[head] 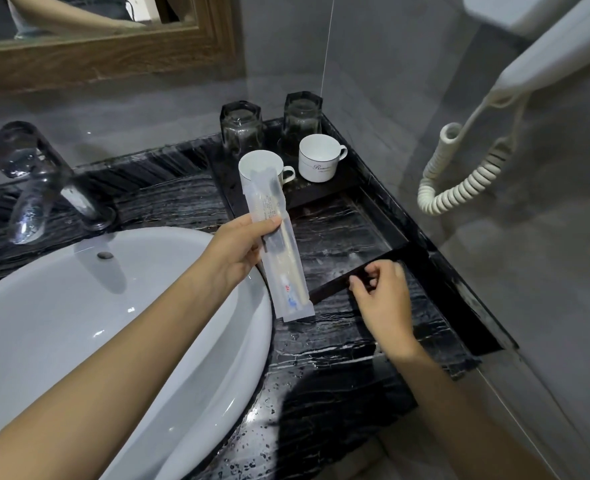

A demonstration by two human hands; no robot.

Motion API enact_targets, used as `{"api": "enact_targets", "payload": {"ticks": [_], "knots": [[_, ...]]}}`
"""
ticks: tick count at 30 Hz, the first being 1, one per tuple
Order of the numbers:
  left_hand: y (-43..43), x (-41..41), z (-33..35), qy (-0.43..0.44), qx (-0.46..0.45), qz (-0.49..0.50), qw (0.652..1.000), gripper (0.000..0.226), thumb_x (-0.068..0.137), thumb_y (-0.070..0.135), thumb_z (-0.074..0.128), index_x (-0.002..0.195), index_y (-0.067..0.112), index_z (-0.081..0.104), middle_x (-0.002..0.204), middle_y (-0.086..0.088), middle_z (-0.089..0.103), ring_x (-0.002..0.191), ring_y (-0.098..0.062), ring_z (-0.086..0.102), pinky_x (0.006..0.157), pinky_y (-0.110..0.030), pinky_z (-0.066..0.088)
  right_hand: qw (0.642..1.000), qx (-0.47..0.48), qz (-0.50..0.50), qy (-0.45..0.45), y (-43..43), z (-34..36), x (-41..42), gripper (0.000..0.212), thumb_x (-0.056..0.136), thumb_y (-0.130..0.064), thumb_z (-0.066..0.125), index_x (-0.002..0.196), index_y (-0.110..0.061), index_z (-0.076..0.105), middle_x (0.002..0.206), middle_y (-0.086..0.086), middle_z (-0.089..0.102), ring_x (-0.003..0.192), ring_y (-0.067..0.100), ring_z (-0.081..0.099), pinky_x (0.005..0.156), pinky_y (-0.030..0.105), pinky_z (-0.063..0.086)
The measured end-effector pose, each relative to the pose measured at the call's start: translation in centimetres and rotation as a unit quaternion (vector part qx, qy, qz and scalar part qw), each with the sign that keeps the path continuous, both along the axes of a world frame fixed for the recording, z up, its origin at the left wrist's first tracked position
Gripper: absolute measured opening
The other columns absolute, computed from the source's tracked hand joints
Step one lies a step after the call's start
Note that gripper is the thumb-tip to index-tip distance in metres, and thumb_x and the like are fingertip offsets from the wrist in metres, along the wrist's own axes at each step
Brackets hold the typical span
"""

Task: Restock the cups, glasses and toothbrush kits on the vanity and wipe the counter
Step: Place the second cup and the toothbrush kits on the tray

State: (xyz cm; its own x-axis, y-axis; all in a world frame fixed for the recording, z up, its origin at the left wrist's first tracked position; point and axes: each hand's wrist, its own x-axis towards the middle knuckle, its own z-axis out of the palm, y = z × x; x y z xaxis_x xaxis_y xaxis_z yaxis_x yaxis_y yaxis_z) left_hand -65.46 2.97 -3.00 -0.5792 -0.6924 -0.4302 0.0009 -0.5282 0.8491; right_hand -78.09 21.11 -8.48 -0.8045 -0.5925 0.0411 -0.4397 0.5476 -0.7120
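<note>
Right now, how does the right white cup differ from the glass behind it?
The right cup stands upright, mouth up; the glass behind it is inverted, base up. The cup is opaque white with a handle and script; the glass is clear, handleless. Both sit on the black tray.

Dim, cool light; glare on the faucet [40, 181], soft blur throughout, wide-angle bending at the edges
</note>
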Motion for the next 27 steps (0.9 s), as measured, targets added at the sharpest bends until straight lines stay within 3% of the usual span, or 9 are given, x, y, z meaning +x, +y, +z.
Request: {"api": "enact_targets", "payload": {"ticks": [2,6,8,10,13,16,20,23,27], "knots": [[0.4,-0.5,0.2,0.011,0.013,0.004,1.0,0.014,0.081,0.005,0.065,0.094,0.008,0.069,0.077,0.0,0.074,0.066,-0.009,0.069,0.057,-0.02,0.056,0.998,-0.051,0.037,0.032,-0.7,2.1,1.7,0.018,0.086,-0.037,0.058,0.095,-0.024,0.049,0.097,-0.01,0.045,0.09,0.01,0.05,0.074,0.021,0.043],[1.3,-1.4,0.2,0.039,0.03,-0.01,0.999,0.009,0.081,0.005,0.063,0.088,0.008,0.069,0.07,0.0,0.074,0.064,-0.01,0.069,0.057,-0.021,0.056,0.972,-0.068,0.145,-0.174,-4.0,4.4,4.0,0.025,0.083,-0.033,0.065,0.084,-0.009,0.058,0.077,0.007,0.059,0.068,0.013,0.052,0.062,0.027,0.045],[1.6,-1.5,0.2,0.058,0.029,-0.018,0.998,0.009,0.082,0.006,0.062,0.085,0.01,0.069,0.069,0.001,0.074,0.063,-0.009,0.069,0.056,-0.02,0.056,0.964,-0.086,0.136,-0.213,-5.0,4.6,3.8,0.033,0.084,-0.024,0.066,0.076,0.005,0.053,0.067,0.019,0.048,0.062,0.019,0.043,0.058,0.03,0.036],[1.6,-1.2,0.0,0.087,0.03,-0.026,0.995,0.011,0.085,0.008,0.06,0.084,0.013,0.07,0.071,0.002,0.075,0.066,-0.009,0.07,0.059,-0.021,0.057,0.96,-0.111,0.112,-0.231,-5.2,4.6,3.4,0.037,0.084,-0.022,0.067,0.074,0.011,0.053,0.062,0.014,0.039,0.059,0.018,0.037,0.055,0.029,0.031],[1.5,-0.8,-0.2,0.119,0.04,-0.022,0.992,0.017,0.088,0.009,0.055,0.085,0.014,0.071,0.079,0.0,0.076,0.075,-0.011,0.071,0.065,-0.024,0.058,0.948,-0.137,0.089,-0.272,-5.2,4.6,3.1,0.024,0.083,-0.02,0.068,0.079,0.004,0.066,0.06,0.007,0.05,0.057,0.015,0.042,0.054,0.028,0.035],[1.5,-0.4,-0.3,0.111,0.048,0.002,0.993,0.021,0.09,0.004,0.051,0.087,0.011,0.07,0.079,-0.001,0.076,0.074,-0.01,0.072,0.061,-0.023,0.057,0.958,-0.13,0.061,-0.25,-5.3,4.6,2.8,0.018,0.082,-0.019,0.068,0.08,-0.001,0.069,0.07,0.007,0.064,0.064,0.012,0.055,0.06,0.027,0.044],[0.9,0.3,-0.4,0.07,0.067,0.039,0.995,0.017,0.09,0.004,0.05,0.1,0.002,0.065,0.079,-0.005,0.076,0.076,-0.011,0.072,0.065,-0.023,0.059,0.97,-0.132,0.024,-0.203,-5.4,5.3,1.3,0.029,0.085,-0.012,0.063,0.064,-0.013,0.044,0.078,0.011,0.069,0.053,0.006,0.062,0.045,0.021,0.045],[0.5,0.8,-0.4,0.056,0.079,0.05,0.994,0.017,0.089,0.005,0.052,0.099,0.001,0.065,0.079,-0.006,0.075,0.075,-0.011,0.072,0.068,-0.024,0.059,0.963,-0.131,0.057,-0.226,-5.5,6.0,0.6,0.027,0.086,-0.006,0.06,0.072,-0.019,0.04,0.091,0.016,0.069,0.061,0.02,0.068,0.055,0.027,0.058],[0.5,0.6,0.2,0.059,0.089,0.048,0.993,0.015,0.09,0.004,0.05,0.091,0.002,0.065,0.076,-0.005,0.076,0.074,-0.012,0.072,0.067,-0.026,0.06,0.971,-0.084,0.117,-0.192,-6.0,6.1,1.1,0.01,0.091,-0.018,0.055,0.099,-0.013,0.052,0.091,0.014,0.066,0.06,0.016,0.054,0.057,0.027,0.054]]}}
